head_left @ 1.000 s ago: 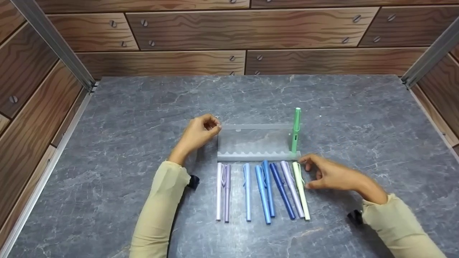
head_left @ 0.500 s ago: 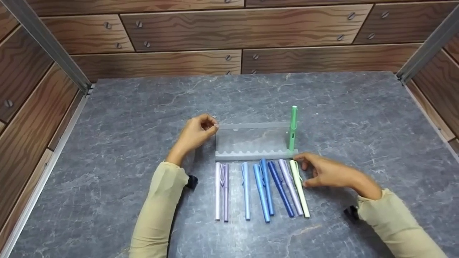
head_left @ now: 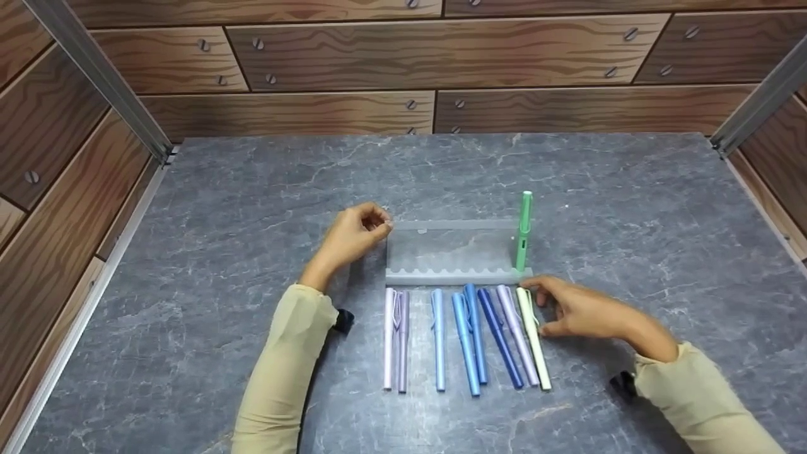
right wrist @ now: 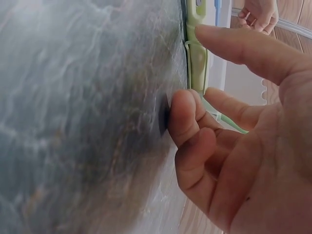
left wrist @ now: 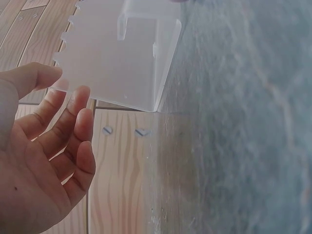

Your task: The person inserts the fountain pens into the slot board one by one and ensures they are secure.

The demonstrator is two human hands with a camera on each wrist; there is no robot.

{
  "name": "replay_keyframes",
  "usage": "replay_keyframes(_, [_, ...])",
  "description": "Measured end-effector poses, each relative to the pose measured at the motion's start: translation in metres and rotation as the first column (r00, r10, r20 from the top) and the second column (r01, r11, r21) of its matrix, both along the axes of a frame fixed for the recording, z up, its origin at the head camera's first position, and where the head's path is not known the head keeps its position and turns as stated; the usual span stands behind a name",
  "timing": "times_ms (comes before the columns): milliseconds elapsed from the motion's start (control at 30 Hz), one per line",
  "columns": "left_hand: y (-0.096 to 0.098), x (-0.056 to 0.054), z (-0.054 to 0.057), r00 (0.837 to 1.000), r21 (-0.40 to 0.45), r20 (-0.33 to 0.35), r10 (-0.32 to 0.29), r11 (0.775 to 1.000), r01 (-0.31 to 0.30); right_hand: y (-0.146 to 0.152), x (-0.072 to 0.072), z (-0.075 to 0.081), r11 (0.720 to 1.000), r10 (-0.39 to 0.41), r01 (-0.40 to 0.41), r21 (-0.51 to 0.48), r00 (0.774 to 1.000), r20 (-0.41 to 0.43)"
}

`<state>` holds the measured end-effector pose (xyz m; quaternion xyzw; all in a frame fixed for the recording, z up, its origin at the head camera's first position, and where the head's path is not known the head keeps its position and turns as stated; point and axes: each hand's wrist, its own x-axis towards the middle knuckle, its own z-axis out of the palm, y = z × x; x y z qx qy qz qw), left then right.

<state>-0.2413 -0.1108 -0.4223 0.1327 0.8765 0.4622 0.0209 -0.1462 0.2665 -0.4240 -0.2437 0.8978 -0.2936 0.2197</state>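
My left hand (head_left: 356,234) pinches the upper left corner of a clear plastic pen stand (head_left: 451,249) between thumb and forefinger. In the left wrist view, the stand's notched sheet (left wrist: 107,53) tilts away from the table. A green pen (head_left: 524,233) stands in the rightmost notch. My right hand (head_left: 580,310) is beside a pale green pen (head_left: 534,340) lying in front of the stand. Its forefinger reaches toward the stand's lower right corner; in the right wrist view the thumb (right wrist: 248,51) overlaps the pale green pen (right wrist: 197,63), with the other fingers loosely bent.
Left of the pale green pen lie a lavender pen (head_left: 518,337), a dark blue pen (head_left: 500,338), two blue pens, a light blue pen (head_left: 439,340), a purple pen (head_left: 403,343) and a whitish pen (head_left: 388,340). Wood-patterned panels (head_left: 403,53) surround the grey marbled table (head_left: 252,183).
My right forefinger has shifted slightly left, over the top end of the pale green pen. My left hand keeps its grip on the stand; the pens have not moved.
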Motion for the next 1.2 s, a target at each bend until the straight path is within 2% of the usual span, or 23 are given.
replay_keyframes(700, [-0.001,0.0,0.002,1.0,-0.011,-0.014,0.006,1.0,-0.006,-0.005,0.001,0.001,0.997,0.036,-0.03,0.069,0.994,-0.101])
replay_keyframes(1033, [-0.001,-0.002,-0.001,1.0,-0.02,-0.023,0.0,1.0,-0.001,-0.009,0.0,0.001,0.991,0.02,-0.004,0.135,0.992,-0.121])
replay_keyframes(1200, [-0.001,-0.002,0.0,1.0,-0.022,-0.027,-0.002,1.0,0.002,-0.011,0.001,0.001,0.991,0.027,-0.008,0.132,0.989,-0.143])
